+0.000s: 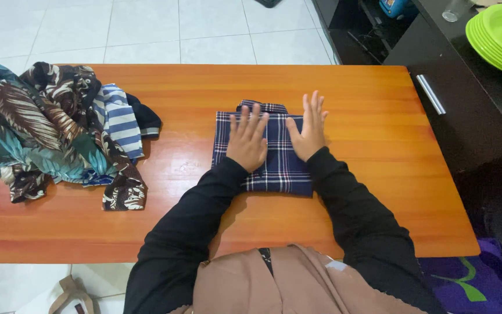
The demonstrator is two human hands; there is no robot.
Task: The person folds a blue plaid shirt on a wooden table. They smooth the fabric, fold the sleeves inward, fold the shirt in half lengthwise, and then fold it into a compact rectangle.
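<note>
A navy plaid shirt (280, 170) lies folded into a neat rectangle in the middle of the orange wooden table (373, 110). Its collar peeks out at the far edge. My left hand (247, 139) rests flat on the left half of the shirt, fingers spread. Flat on the right half, reaching past the far right corner, lies my right hand (309, 129). Both palms press down and neither grips the cloth. Black sleeves cover both arms.
A heap of unfolded clothes (53, 131), leaf-printed and blue-striped, sits on the table's left end. A dark cabinet (466, 116) with a metal handle stands to the right, bearing stacked green plates (492, 35). White floor tiles lie beyond the table.
</note>
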